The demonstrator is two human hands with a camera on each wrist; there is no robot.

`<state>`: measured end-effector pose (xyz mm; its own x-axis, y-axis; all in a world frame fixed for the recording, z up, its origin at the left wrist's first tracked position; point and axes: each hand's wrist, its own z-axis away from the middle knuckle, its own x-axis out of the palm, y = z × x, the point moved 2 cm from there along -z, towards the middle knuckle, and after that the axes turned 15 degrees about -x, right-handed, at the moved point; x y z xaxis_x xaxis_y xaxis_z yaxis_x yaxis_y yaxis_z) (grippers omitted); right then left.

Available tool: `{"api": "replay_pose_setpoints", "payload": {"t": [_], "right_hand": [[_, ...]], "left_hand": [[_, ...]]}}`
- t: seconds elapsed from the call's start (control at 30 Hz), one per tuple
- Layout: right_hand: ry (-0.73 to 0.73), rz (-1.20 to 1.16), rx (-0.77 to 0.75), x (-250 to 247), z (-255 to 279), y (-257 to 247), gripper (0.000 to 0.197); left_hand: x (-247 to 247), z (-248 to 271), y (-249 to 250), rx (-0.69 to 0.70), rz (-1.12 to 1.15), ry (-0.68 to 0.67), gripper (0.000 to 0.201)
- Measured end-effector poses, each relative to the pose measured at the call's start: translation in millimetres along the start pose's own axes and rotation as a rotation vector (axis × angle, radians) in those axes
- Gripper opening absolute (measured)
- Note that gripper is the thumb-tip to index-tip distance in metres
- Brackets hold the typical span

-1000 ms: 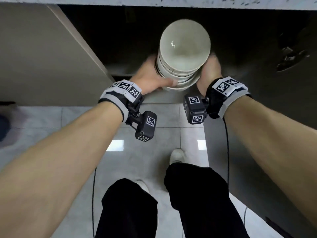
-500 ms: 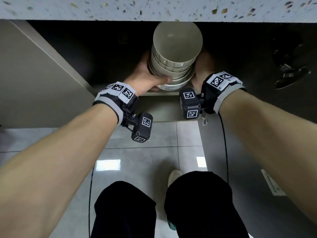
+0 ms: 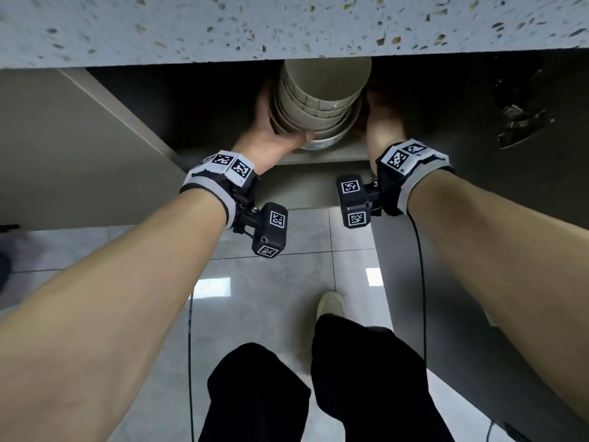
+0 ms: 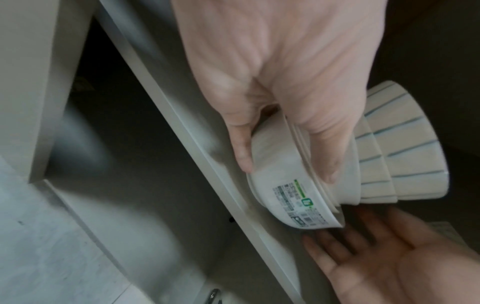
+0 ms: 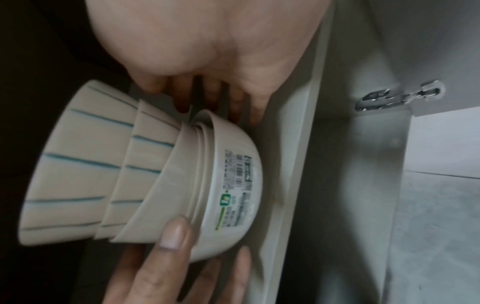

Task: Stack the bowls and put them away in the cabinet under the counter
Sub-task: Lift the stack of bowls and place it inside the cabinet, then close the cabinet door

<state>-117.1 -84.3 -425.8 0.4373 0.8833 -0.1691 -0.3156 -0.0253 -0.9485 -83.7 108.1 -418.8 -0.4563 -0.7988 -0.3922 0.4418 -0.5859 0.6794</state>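
A stack of several nested pale bowls, the upper ones with thin blue stripes, sits tilted just inside the cabinet opening under the speckled counter. The bottom bowl is white with a printed label and hovers close over the cabinet floor's front edge. My left hand grips the stack's left side, thumb on the bottom bowl. My right hand lies at the stack's right side, palm open, its straight fingers touching the bowls' rims.
An open cabinet door stands at the left. Another stands at the right, carrying a metal hinge. The cabinet's inside is dark. Grey floor tiles, my legs and a shoe are below.
Both hands have carried the stack forward, under the counter's edge and into the cabinet opening. The top bowl's inside is now hidden from the head view.
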Motion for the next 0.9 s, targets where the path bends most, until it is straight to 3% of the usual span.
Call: {"api": "replay_pose_setpoints", "payload": {"t": [0.07,0.13,0.23,0.33,0.43,0.53,0.67,0.8,0.9], "right_hand": [[0.09,0.172,-0.011,-5,10,-6,0.047],[0.174,0.005,0.006,-16,33,-8,0.043],[0.277,0.057,-0.063,-32,75,-21,0.037],[0.237,0.126,-0.065,-43,114,-33,0.03],[0.187,0.238,-0.182,-50,160,-66,0.027],[0.176,0.32,-0.304,-61,206,-108,0.024],[0.221,0.456,-0.407,-97,257,-154,0.021],[0.277,0.802,-0.239,-147,294,-185,0.03],[0.231,0.903,-0.043,-171,307,-193,0.031]], "left_hand": [[-4,13,-1,-0.013,-0.082,0.056,0.112],[-4,29,1,0.006,-0.06,0.076,0.115],[0,61,4,0.026,-0.048,0.114,0.115],[2,105,7,-0.007,-0.069,0.101,0.105],[-4,152,16,0.022,-0.16,0.032,0.089],[-21,197,30,0.129,-0.276,0.021,0.076],[-58,256,53,0.309,-0.388,0.036,0.08],[-99,297,77,0.431,-0.511,0.18,0.076],[-123,308,89,0.401,-0.636,0.309,0.075]]}}
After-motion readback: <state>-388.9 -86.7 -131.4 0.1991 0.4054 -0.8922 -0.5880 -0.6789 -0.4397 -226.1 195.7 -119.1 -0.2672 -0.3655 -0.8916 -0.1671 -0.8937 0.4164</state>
